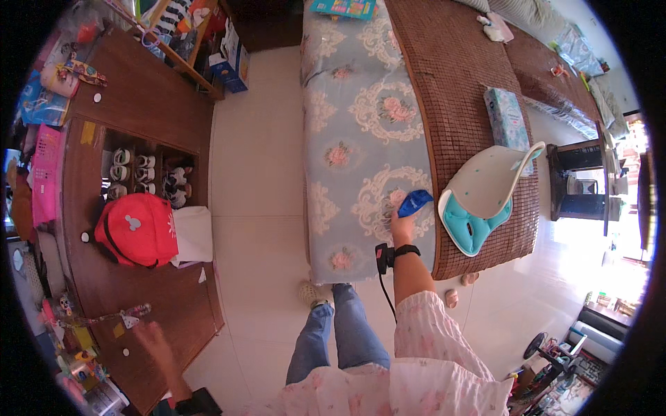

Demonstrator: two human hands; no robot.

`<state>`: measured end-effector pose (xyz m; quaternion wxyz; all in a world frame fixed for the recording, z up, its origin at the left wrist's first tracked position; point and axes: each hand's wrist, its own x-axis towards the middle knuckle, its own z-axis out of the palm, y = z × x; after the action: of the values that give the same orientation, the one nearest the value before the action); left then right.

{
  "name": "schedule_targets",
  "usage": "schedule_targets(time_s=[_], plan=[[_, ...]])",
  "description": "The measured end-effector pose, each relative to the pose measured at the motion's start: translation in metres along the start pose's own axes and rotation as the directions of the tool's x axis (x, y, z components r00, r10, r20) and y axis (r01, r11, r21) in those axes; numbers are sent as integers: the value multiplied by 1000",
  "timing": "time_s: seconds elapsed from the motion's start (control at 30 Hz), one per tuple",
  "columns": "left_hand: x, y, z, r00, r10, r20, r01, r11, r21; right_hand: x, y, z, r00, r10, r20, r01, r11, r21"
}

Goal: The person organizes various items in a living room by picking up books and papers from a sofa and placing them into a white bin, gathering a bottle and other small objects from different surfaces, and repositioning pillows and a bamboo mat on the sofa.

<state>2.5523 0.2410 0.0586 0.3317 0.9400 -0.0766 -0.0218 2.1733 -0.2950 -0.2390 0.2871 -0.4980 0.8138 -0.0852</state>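
Observation:
My right hand [402, 229] grips a small piece of dark blue folded fabric [415, 202]. It is over the near part of a table covered with a grey-blue floral cloth [338, 119]. A black strap with a small box goes round that wrist. My left hand [156, 343] is stretched over the brown wooden cabinet [171, 291] on the left, its fingers spread and slightly blurred. Just beyond its fingertips lies a beaded strap [136, 311]. To the right of the blue fabric, a cream seat with a turquoise cushion [471, 224] stands on a brown woven mat [447, 78].
A red backpack [138, 229] and a white cloth bag [193, 234] sit on the cabinet, beside shelves of shoes [145, 169]. A tissue pack [506, 117] lies behind the seat. Slippers [451, 298] are on the floor. A blue box [229, 67] stands at the far left.

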Motion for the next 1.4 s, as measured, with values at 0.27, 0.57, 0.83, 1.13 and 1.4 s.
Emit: schedule_targets(time_s=[0.27,0.57,0.83,1.13,1.4], plan=[[-95,55,118,811,54,582,104,966,-236,-58,-22,-72,773,-266,576,-5,905,425],[-165,229,153,483,596,641,-519,785,-339,-256,-91,-175,-351,-664,661,474,483,736],[-217,123,46,711,292,640,-218,956,-195,-320,-79,-194,-435,-449,780,693,385,609],[-377,-28,-56,928,-88,363,144,981,-131,-463,4,-206,-598,-231,767,750,176,638],[-466,-90,-119,948,-212,237,238,968,-85,-596,23,-281,-630,-70,773,589,606,535]])
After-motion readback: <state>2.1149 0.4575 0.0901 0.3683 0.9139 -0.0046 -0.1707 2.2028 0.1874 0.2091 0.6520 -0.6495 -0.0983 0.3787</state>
